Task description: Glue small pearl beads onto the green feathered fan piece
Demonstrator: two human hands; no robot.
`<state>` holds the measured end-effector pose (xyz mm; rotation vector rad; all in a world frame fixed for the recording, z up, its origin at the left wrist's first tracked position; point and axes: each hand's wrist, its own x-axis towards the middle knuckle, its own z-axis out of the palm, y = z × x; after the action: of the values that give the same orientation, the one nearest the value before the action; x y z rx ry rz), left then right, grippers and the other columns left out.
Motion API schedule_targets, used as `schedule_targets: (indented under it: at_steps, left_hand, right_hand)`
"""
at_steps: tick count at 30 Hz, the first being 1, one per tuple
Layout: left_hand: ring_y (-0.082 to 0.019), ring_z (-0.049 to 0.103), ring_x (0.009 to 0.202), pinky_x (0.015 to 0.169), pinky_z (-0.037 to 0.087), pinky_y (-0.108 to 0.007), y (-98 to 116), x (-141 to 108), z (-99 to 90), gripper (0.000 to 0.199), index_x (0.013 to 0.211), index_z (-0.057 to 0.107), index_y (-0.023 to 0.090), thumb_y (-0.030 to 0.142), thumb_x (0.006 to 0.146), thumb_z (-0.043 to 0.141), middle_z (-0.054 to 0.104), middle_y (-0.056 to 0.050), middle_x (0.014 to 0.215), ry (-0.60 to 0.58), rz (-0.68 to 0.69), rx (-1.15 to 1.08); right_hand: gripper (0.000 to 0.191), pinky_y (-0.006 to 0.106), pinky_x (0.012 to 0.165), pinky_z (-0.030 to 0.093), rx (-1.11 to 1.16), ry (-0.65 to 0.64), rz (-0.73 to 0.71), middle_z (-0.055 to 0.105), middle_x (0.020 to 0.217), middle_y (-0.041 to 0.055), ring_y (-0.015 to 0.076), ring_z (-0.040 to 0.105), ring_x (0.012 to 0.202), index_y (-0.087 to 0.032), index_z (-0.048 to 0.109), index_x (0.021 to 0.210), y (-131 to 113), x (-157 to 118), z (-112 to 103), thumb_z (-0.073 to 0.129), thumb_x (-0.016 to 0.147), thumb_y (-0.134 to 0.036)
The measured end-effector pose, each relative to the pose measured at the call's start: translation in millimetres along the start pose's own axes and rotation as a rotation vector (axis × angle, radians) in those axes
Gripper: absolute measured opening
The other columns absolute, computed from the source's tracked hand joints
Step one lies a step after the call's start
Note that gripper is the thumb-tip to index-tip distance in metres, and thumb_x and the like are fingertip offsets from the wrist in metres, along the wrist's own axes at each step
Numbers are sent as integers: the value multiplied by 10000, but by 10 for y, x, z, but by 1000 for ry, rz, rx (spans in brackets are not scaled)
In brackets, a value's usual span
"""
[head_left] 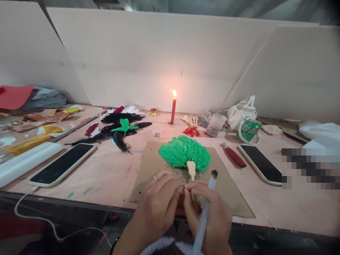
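Your left hand (158, 199) and right hand (217, 214), itself holding a stick (204, 214), seemingly work a pinched dark bit (183, 186), needing steadiness; fan (175, 153) just beyond.

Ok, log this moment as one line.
right hand: holds translucent stick, dark end up | left hand: pinched, close to right hand | green feather fan: on cardboard | red candle: lit

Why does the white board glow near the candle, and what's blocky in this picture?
Head view: the candle's flame throws a warm glow on the white board behind it; head view: square blocks cover a patch at the right edge; head view: the green feather fan looks fairly clear.
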<state>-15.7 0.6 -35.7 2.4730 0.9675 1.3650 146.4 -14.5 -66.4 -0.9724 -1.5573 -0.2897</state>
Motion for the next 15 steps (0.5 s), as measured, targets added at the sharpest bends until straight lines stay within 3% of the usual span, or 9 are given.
schedule_targets:
  at_steps: [7, 15]
  left_hand:
    - [-211, 578, 800, 781, 454, -366, -59, -30, 22, 379, 911, 653, 172, 158, 1192, 399, 684, -57, 865, -53, 105, 177]
    - [-225, 579, 832, 761, 445, -380, -65, -36, 28, 363, 948, 668, 154, 158, 1193, 400, 674, -48, 852, -15, 241, 282]
  right_hand:
    - [206, 238, 543, 555, -61, 1, 52, 790, 733, -27, 160, 743, 562, -285, 590, 863, -20, 49, 21, 677, 1018, -182]
    - [231, 206, 584, 528, 113, -100, 196, 698, 784, -45, 126, 674, 612, -281, 475, 874, 8, -60, 42, 645, 986, -172]
